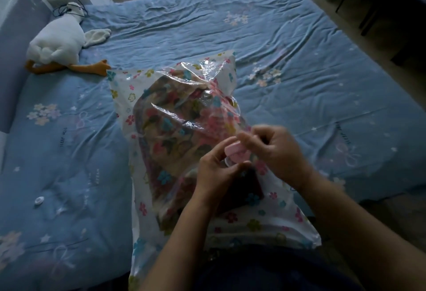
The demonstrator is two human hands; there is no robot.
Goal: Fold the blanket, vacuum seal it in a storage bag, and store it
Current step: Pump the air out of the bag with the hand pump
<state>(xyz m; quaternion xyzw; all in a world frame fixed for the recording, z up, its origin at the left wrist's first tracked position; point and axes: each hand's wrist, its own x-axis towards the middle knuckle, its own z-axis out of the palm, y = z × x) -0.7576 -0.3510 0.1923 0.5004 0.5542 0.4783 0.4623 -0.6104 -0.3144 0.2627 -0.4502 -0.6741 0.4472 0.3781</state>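
A clear plastic storage bag [124,97] printed with small coloured flowers lies on the bed in front of me. The folded blanket [175,127], dark with a floral pattern, sits inside it. A pink round valve cap [232,150] stands on the bag's upper face. My left hand [214,171] pinches the valve from the left and below. My right hand [274,150] grips the pink cap from the right with curled fingers. The right hand is slightly blurred.
The bed wears a wrinkled blue sheet [288,44] with pale flower prints. A white plush goose [57,42] with orange feet lies at the upper left. A small white ring-shaped piece [39,199] rests on the sheet at the left. Dark chair legs [368,12] stand beyond the bed's right side.
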